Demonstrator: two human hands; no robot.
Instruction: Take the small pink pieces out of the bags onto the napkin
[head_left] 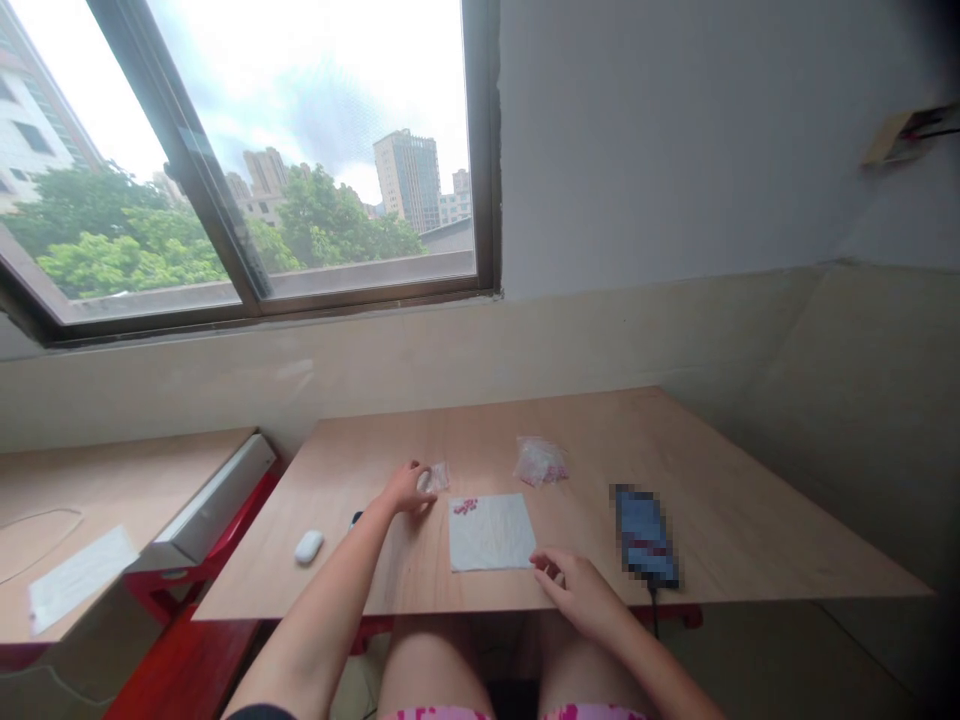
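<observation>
My left hand (409, 488) is at the left edge of a small clear plastic bag (438, 476), thumb and fingers apart around its near side; I cannot tell whether they touch it. Just to the right lies a square white sheet (495, 540), with a cluster of small pinkish-red pieces (465, 506) at its upper left. My right hand (571, 585) rests by the sheet's lower right corner, its fingers loosely curled and apart with nothing visible in them. A pile of clear bags with pinkish-red edges (541, 461) lies beyond the sheet.
The wooden table (600, 430) also bears a white rounded case (308, 547) at left and a blurred-out phone-like device (645, 537) with a cable at right. My left arm partly hides a dark object (356, 519). Another table (82, 480) and a red bench (187, 650) stand left.
</observation>
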